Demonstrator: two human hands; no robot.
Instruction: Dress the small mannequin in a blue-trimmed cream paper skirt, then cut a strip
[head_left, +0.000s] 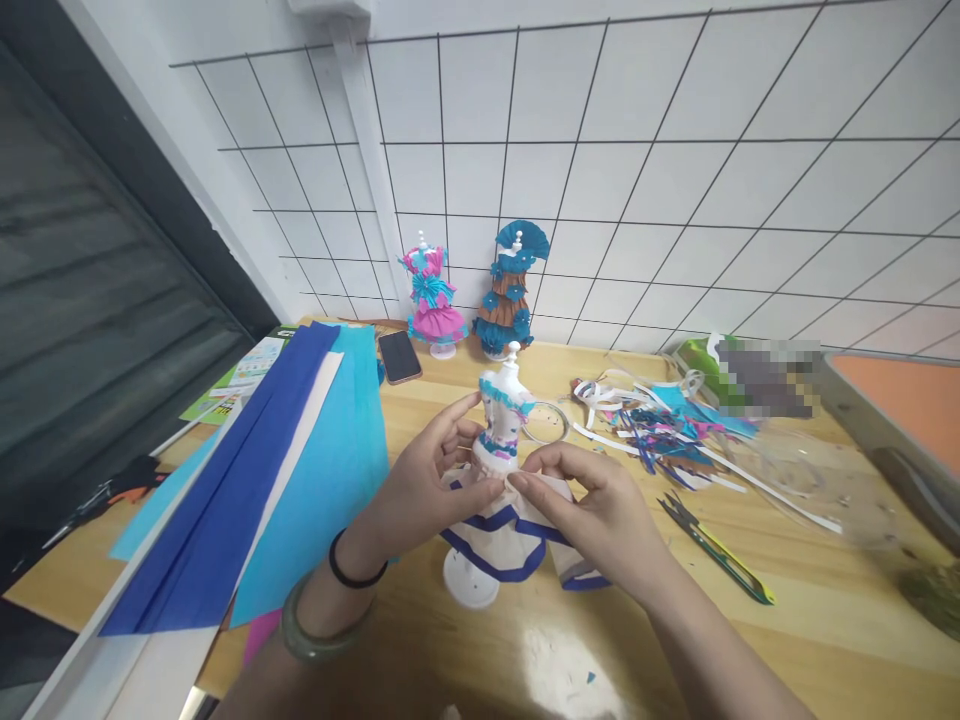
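A small white dress-form mannequin [501, 405] stands upright on its round base [471, 580] in the middle of the table. Blue and pink trim rings its bust and waist. Around its hips hangs a white paper skirt [502, 550] edged with dark blue bands. My left hand [442, 460] is on the left of the waist, its thumb pressing the skirt's upper edge at the front. From the right, my right hand [577, 490] pinches that same edge between thumb and fingers. The thumbs are close together. The skirt's back is hidden.
Blue and white crepe paper sheets [315, 500] lie at left, with black-handled scissors [127, 490] beyond. Two dressed mini mannequins [433, 300] and a phone [400, 357] are at the back. Paper scraps [675, 420], thread snips [716, 550] and a roll of tape [546, 422] lie rightward.
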